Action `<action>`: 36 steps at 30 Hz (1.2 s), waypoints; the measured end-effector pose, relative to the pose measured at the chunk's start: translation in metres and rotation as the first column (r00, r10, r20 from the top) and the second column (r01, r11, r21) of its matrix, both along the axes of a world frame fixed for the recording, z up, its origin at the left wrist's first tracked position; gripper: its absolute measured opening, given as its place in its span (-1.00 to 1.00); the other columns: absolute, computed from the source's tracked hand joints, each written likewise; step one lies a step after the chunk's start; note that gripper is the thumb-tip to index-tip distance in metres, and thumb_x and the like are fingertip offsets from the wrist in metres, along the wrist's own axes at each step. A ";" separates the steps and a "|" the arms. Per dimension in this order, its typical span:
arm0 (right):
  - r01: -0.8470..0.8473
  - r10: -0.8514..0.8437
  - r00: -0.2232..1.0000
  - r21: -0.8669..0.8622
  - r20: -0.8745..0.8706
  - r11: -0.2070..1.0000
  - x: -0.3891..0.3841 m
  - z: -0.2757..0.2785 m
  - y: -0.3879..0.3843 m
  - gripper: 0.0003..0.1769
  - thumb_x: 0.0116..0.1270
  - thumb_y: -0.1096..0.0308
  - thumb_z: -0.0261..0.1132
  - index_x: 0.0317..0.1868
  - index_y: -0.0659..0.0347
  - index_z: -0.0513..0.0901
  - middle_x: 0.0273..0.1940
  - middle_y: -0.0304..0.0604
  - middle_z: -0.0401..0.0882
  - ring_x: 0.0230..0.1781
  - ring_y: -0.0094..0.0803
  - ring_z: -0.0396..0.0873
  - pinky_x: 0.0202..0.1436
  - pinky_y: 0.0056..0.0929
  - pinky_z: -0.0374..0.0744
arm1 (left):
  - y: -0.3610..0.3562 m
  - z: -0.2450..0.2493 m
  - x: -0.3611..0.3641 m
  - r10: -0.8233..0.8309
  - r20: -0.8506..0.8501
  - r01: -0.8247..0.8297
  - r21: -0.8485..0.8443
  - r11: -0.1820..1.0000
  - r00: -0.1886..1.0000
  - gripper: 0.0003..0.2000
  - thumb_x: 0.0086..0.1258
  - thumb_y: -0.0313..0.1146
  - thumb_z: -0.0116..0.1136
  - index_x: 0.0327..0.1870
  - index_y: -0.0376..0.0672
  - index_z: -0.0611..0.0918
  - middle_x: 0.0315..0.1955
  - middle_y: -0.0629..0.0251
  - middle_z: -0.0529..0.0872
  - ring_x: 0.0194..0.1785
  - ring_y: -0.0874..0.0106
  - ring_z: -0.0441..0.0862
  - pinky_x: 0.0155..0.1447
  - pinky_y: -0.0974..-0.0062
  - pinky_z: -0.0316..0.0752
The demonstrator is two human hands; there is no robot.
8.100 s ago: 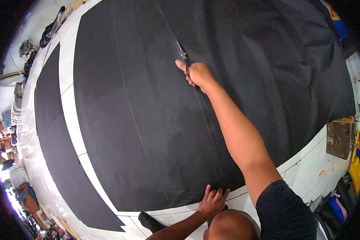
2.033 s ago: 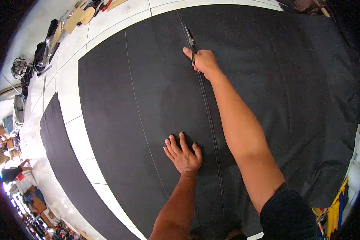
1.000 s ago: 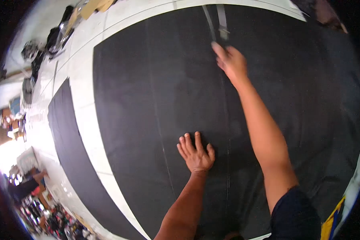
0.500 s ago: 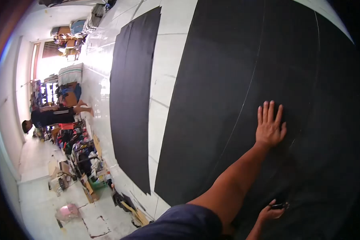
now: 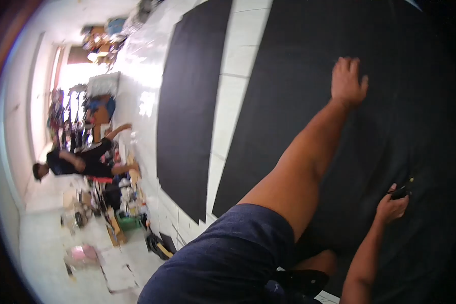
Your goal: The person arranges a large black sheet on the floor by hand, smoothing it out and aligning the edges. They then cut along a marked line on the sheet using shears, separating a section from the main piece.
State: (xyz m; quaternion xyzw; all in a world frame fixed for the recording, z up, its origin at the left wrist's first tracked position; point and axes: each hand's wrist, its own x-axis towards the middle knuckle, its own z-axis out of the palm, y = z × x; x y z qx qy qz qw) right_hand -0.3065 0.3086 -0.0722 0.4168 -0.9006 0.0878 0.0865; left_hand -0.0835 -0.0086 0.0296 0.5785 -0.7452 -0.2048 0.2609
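A large black sheet (image 5: 289,86), which looks like cloth, lies spread over the white tiled floor. My left hand (image 5: 348,83) presses palm down on it, its fingers stretched forward and the thumb out to the side. Lower and to the right, my right hand (image 5: 392,206) is closed around a small black tool (image 5: 401,192) with a pale yellowish tip. The tool's exact kind is too dark and small to make out. Both arms reach in from the bottom, the left one in a dark blue sleeve (image 5: 228,243).
A narrower black piece (image 5: 190,106) lies left of the large sheet, with a strip of white tiles (image 5: 233,76) between them. Farther left, a person (image 5: 81,157) in dark clothes walks past piled goods, a cardboard box (image 5: 114,228) and a pink plastic-wrapped bundle (image 5: 82,256).
My left hand has slid farther up the large sheet. My right hand, still holding the black tool, has moved up and right. The view has shifted, and the other person has taken a step.
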 end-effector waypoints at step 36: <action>0.168 -0.414 0.909 0.858 0.056 0.486 0.003 -0.002 0.690 -0.55 0.26 0.01 0.39 -0.14 0.28 0.63 -0.23 0.06 0.65 -0.16 -0.01 0.63 -0.10 -0.10 0.59 | 0.542 -0.041 0.512 0.325 0.482 -0.537 0.411 0.737 0.814 -0.05 0.10 0.20 0.43 0.34 -0.41 0.36 0.19 -0.22 0.44 0.30 -0.11 0.39 0.36 0.07 0.36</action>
